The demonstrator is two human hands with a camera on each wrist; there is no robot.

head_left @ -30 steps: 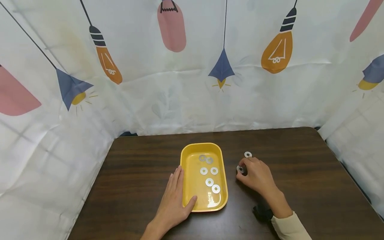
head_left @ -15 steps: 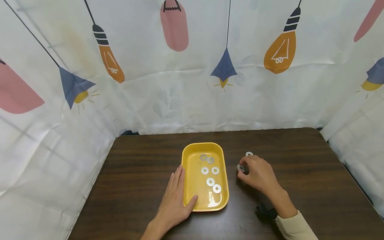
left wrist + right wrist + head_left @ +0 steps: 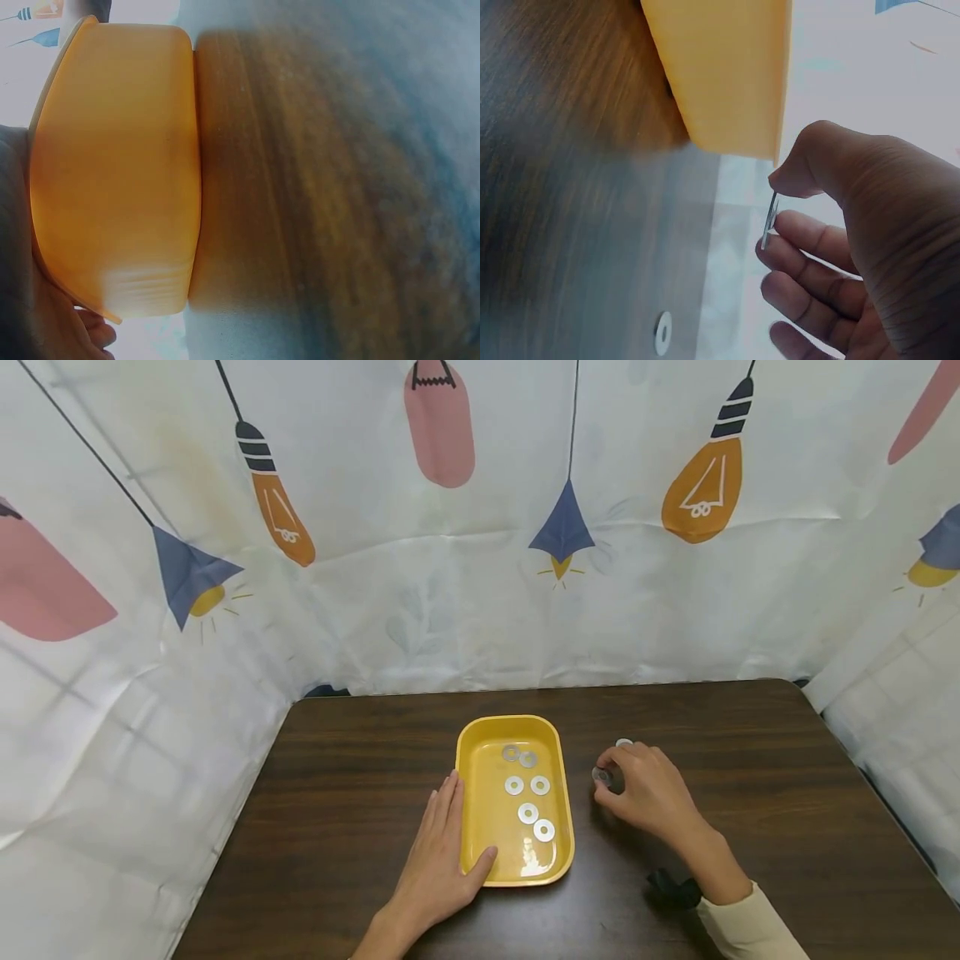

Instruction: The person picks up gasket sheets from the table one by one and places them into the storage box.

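Washer (image 3: 597, 773) (one or two stacked, couldn't tell) sat edge-on in right hand (image 3: 648, 789), pinched between thumb and fingertips, beside the tray (image 3: 480, 810). Tray held six flat washers (image 3: 537, 832). Left hand (image 3: 433, 868) rested on tray's left side, fingers straight. Loose washer (image 3: 624, 742) lay on table (image 3: 360, 777) just past right hand.

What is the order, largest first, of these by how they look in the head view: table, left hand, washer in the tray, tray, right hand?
1. Table
2. Tray
3. Left hand and right hand: too alike to rank
4. Washer
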